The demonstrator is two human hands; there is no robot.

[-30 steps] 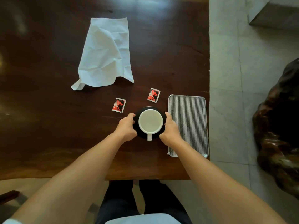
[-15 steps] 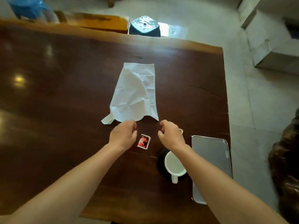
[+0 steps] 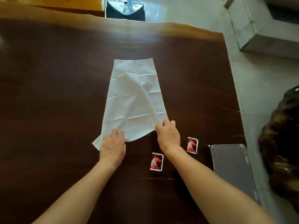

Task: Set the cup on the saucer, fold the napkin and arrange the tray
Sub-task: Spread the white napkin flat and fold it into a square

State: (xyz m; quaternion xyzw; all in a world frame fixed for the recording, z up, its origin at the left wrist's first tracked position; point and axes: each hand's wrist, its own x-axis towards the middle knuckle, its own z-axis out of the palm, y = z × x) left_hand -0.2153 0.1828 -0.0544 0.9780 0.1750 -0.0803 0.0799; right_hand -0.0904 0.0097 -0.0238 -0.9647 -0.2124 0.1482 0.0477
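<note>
A creased white napkin (image 3: 132, 101) lies spread on the dark wooden table (image 3: 48, 94). My left hand (image 3: 112, 146) grips its near left corner, which is folded under. My right hand (image 3: 169, 136) pinches the near right corner and holds it slightly off the table. A ribbed metal tray (image 3: 233, 168) lies at the table's right edge. Two red and white sachets (image 3: 157, 161) (image 3: 192, 145) lie between my right forearm and the tray. The cup and saucer are hidden behind my right forearm or out of frame.
The table's far edge is lighter wood. Beyond it stand a dark stool (image 3: 125, 8) and a wooden bench (image 3: 64, 5). Tiled floor, a grey stone block (image 3: 262, 29) and a dark carved wooden mass (image 3: 284, 143) lie to the right.
My hands left the cup and saucer, reached forward past the sachets and took hold of the napkin's near corners. The view tilted up and forward, so the cup dropped out of sight.
</note>
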